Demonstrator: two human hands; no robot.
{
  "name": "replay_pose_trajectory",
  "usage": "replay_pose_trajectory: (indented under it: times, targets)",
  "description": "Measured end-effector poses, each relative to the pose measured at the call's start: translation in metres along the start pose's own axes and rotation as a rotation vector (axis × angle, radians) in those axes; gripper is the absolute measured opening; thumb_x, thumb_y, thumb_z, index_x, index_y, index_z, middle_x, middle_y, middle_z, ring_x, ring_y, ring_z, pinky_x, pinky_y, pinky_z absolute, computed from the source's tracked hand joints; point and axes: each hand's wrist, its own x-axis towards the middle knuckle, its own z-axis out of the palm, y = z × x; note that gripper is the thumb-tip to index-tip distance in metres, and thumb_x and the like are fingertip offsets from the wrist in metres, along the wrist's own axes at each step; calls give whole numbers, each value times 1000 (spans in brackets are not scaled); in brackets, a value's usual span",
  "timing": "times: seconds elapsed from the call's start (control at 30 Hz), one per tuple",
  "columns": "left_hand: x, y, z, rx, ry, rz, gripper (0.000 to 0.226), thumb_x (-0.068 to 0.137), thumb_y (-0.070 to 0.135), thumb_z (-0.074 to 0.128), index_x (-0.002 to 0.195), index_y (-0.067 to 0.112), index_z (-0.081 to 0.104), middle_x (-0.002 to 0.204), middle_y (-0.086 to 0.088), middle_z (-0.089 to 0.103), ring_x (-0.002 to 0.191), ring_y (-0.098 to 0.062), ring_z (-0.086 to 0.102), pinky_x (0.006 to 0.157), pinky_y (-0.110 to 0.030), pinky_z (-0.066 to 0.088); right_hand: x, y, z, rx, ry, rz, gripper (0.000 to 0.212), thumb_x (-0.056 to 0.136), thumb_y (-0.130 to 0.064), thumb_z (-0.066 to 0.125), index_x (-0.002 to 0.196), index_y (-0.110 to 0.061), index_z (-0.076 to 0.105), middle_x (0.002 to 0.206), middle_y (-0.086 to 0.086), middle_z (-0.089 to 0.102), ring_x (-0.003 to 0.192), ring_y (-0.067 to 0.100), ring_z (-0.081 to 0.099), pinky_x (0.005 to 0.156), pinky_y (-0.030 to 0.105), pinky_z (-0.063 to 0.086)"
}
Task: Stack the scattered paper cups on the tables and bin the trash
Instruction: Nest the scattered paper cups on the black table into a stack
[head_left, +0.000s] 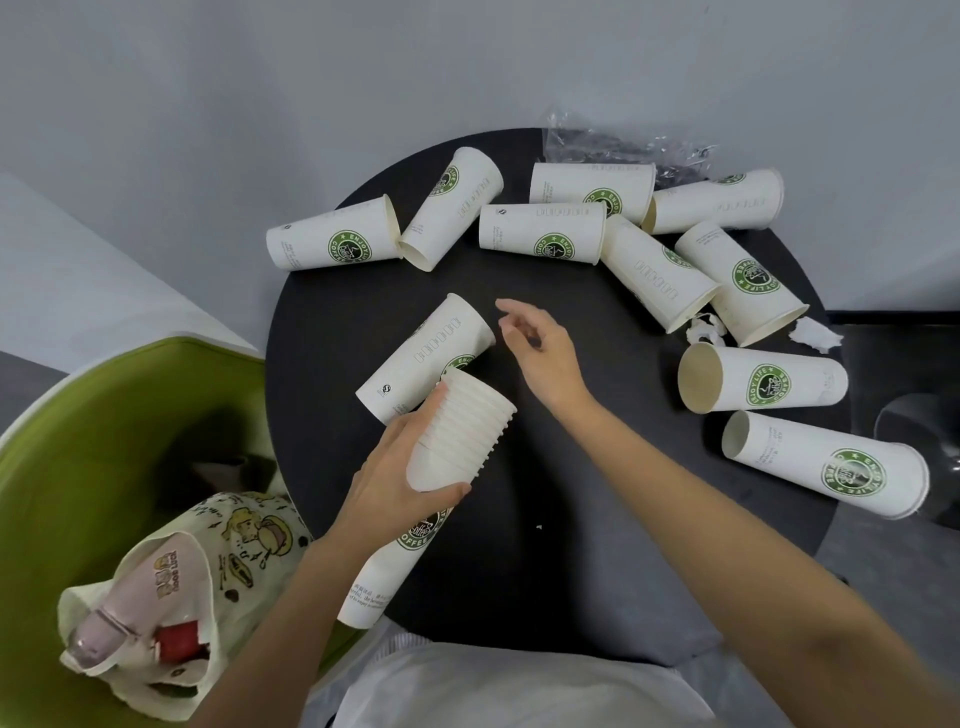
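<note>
Right hand (540, 348) hovers over the round black table (597, 561), fingers loosely bent, thumb and forefinger apart, nothing held. Left hand (395, 483) grips a nested stack of plain white cups (460, 436) around its base end, with the rims tilted up and to the right. All positions below are referred to this stack.

Nearest loose cup (423, 358), printed, lies on its side immediately beyond the stack. The stack's top overlaps its near end in this view, and contact between them cannot be confirmed. Its long axis runs from near-left to far-right, roughly in line with the stack's own tilt. Its far end points towards the right hand's fingertips (519, 310), which sit just beside that end without touching it. Which end is the mouth cannot be told.

Judgement: the right hand is free and nearer the cup's far end, while the left is occupied. The next pick therefore falls to the right hand, with a short reach leftward and a grip across the axis.

A second printed cup (384, 571) lies on the near side of the stack, under the left hand, overhanging the table edge. Further printed cups (763, 379) lie on their sides in an arc beyond and right of the stack, well apart from it. Crumpled paper scraps (815, 332) sit among the rightmost cups. A clear plastic wrapper (613, 143) lies farthest beyond. Trash not yet binned.
</note>
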Motion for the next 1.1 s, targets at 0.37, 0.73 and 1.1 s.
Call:
replay_pose_trajectory:
  times: [0.37,0.73,1.1]
  targets:
    - [4,-14,-2,-1,-11,-34,103,68,53,73,146,60,6,142,32,23,128,5,25,106,-41,34,41,4,24,-71,-203,82,38,93,-9,52,129,-20,56,102,5,65,97,15,58,91,23,43]
    - [3,-15,-3,-22,-14,-40,103,70,51,75,139,70,1,142,24,32,127,0,33,106,-41,37,37,10,25,10,-147,108,45,91,0,50,129,-24,57,94,-1,68,102,9,59,102,22,39]
    - [-6,-13,-3,-10,-2,-24,105,73,43,79,142,67,3,136,19,38,123,-5,40,103,-41,40,23,6,-23,92,52,45,43,91,1,47,125,-21,62,110,2,67,101,8,60,101,30,44]
